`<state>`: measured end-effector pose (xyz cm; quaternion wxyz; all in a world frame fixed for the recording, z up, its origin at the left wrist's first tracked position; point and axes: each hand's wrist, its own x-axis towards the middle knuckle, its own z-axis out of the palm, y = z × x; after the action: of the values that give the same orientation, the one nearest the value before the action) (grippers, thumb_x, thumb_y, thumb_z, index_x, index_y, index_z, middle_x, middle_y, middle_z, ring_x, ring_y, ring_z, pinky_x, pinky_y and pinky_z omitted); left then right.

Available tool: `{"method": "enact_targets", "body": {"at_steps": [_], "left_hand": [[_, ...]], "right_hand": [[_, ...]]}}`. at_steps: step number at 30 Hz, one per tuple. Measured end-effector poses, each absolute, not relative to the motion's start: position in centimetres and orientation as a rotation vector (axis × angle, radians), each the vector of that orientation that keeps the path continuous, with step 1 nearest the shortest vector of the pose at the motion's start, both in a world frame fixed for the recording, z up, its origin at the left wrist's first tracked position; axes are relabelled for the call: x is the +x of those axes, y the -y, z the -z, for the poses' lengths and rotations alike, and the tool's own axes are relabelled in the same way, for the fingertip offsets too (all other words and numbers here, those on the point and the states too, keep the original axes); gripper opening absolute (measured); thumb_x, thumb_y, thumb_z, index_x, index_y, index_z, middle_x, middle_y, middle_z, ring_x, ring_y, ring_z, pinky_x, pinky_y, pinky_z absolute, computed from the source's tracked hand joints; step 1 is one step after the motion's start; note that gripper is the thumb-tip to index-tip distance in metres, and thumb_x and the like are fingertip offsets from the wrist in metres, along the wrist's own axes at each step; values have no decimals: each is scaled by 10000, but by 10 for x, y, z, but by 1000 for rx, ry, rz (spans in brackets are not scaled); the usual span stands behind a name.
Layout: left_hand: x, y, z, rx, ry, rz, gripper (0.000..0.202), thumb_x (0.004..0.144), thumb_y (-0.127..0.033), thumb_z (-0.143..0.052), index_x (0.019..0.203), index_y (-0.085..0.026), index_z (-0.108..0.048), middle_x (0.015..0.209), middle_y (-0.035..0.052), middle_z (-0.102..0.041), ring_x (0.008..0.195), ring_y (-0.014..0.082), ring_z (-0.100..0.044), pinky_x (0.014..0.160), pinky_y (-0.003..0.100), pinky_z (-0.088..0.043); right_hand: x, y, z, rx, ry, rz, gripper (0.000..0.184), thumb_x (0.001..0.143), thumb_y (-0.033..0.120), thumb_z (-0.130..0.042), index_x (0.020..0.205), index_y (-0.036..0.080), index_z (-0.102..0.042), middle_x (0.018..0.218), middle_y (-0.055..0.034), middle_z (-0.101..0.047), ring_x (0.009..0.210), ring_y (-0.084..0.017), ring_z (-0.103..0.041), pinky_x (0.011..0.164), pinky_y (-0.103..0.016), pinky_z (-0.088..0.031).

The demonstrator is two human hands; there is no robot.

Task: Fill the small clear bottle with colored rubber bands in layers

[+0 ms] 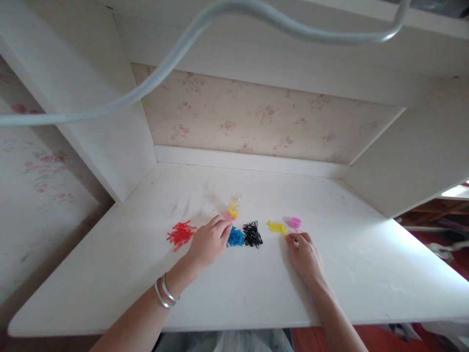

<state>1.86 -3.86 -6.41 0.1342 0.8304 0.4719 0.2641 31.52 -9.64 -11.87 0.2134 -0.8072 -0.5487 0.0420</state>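
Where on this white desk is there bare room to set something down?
Bare patches: the desk right of the right hand, the near-left corner below the red pile, and the back strip along the wall. Crowded: the middle row, blue pile to pink lid.

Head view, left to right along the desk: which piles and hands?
Red pile → left hand → blue pile → black pile → yellow pile → pink cap → right hand.
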Motion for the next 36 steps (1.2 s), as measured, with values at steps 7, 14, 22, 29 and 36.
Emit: {"method": "enact_targets", "body": {"at_steps": [7,14,22,29,36], "left_hand": [[18,38,66,2429,-1378,-740,271,976,-310,-371,978,-232,-630,947,10,-634,810,129,-628,718,237,-467],[17,39,65,2456,-1393,-709,269,978,-317,-359,1012,-238,-614,991,16,-639,848,144,-632,719,242,-468],[18,43,62,2488,-1441,-592,312,989,-341,-308,1022,-263,-608,996,10,-633,796,146,-634,648,244,-466],[18,45,61,2522,-1455,-523,337,990,-335,-290,1042,-251,-612,991,27,-629,795,148,-634,631,234,-471],[17,45,59,2554,-1455,-511,332,987,-319,-291,991,-235,-612,958,37,-628,733,152,-626,600,244,-468]], "right_hand": [[320,95,122,-2153,1440,-82,410,928,450,-298,963,198,-619,1058,-85,-566,854,-201,-583,753,-316,-420],[328,93,116,-2050,1280,-57,466,879,535,-335,906,168,-620,954,-96,-574,805,-213,-569,787,-353,-430],[284,72,59,-1807,1245,-86,415,872,542,-448,844,177,-642,913,-65,-598,695,-157,-550,678,-299,-434],[216,24,23,-1544,1433,-197,384,891,515,-462,832,180,-640,905,-50,-601,641,-123,-512,641,-272,-433],[189,-7,20,-1459,1545,-204,410,895,517,-448,841,168,-656,870,-50,-592,618,-118,-492,645,-280,-437]]}}
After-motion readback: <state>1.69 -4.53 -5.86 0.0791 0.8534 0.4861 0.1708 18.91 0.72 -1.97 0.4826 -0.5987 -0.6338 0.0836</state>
